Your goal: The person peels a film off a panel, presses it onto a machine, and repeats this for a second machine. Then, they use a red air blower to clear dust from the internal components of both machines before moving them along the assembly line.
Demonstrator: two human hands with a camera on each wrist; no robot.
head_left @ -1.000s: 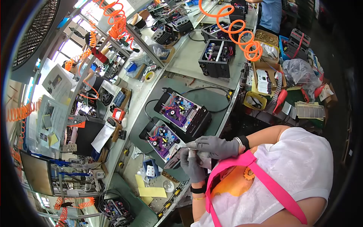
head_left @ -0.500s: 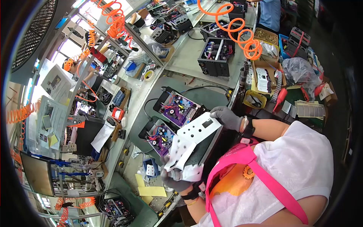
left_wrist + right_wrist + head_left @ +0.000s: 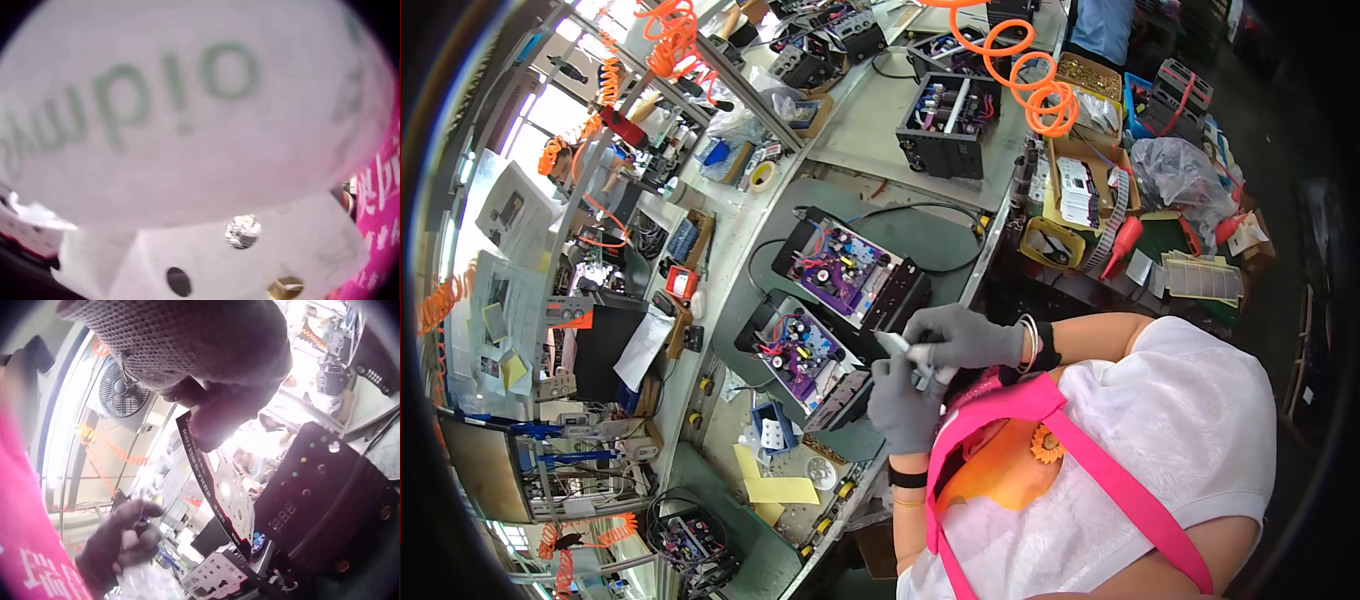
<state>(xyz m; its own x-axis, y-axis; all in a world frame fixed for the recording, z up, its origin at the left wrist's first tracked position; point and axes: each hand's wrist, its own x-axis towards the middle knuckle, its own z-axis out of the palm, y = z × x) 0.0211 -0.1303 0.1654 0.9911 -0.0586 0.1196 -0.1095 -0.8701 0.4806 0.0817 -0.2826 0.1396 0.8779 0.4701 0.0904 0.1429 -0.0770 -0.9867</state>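
Since the earlier frame, the white panel [image 3: 894, 343] has come down from its raised, flat position. In the head view it is now edge-on, close to the chest, just beside the open black unit [image 3: 800, 350] on the counter [image 3: 865, 135]. The left hand [image 3: 905, 400] has its fingers curled on the lower end, and the right hand [image 3: 960, 338] has its fingers clamped on the upper end. The left wrist view shows the panel, with holes, very near and blurred. In the right wrist view the right fingers [image 3: 212, 422] pinch the panel's top edge.
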